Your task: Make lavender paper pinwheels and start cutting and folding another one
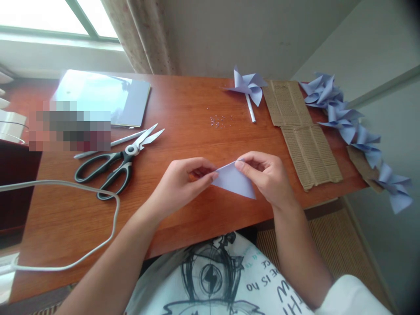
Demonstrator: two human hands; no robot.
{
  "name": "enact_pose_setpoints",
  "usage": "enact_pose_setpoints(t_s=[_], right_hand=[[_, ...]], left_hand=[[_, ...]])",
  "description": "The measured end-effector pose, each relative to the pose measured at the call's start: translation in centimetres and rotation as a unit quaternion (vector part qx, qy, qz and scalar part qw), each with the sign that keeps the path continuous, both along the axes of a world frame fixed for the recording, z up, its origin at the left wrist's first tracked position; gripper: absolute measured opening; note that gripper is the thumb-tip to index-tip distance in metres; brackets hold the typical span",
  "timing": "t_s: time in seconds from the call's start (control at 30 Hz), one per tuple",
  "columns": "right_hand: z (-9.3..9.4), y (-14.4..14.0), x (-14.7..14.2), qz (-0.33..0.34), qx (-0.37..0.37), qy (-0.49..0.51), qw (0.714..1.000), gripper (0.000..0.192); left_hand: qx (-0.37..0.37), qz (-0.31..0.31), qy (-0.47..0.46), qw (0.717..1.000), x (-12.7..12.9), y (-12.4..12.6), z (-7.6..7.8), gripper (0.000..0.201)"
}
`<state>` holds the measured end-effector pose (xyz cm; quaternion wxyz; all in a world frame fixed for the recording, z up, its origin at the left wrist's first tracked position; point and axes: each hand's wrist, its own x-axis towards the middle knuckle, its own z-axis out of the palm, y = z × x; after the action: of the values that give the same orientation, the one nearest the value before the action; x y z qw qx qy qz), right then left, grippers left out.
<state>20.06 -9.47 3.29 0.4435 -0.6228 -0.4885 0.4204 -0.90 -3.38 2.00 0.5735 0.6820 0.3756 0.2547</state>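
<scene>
Between my two hands is a pale lilac piece of folded paper (pixel 234 181), roughly triangular, held above the front part of the table. My left hand (pixel 187 177) pinches its left corner between thumb and fingers. On the upper right edge, my right hand (pixel 264 175) has its thumb and fingers closed on the paper. A finished paper pinwheel (pixel 247 85) on a white stick lies farther back. Open-bladed scissors (pixel 131 151) with black and grey handles rest to the left of my hands.
Corrugated cardboard pieces (pixel 305 135) lie on the right, with several lilac pinwheels (pixel 341 118) along the table's right edge. Tiny bits (pixel 220 121) are scattered mid-table. A white rolled stick (pixel 126 138) lies under the scissors. A white cable (pixel 116 218) loops at left; a glossy book (pixel 138 103) lies behind.
</scene>
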Motion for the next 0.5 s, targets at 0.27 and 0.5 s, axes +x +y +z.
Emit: enact_pose_setpoints(t_s=[0.27, 0.5], right_hand=[[0.47, 0.71, 0.02, 0.1, -0.029, -0.06, 0.993, 0.017], [-0.17, 0.9, -0.23, 0.043, 0.011, -0.06, 0.997, 0.02]], left_hand=[[-0.023, -0.047, 0.027, 0.998, 0.24, -0.29, -0.5, 0.023], [-0.067, -0.028, -0.002, 0.997, 0.13, -0.08, -0.7, 0.026]])
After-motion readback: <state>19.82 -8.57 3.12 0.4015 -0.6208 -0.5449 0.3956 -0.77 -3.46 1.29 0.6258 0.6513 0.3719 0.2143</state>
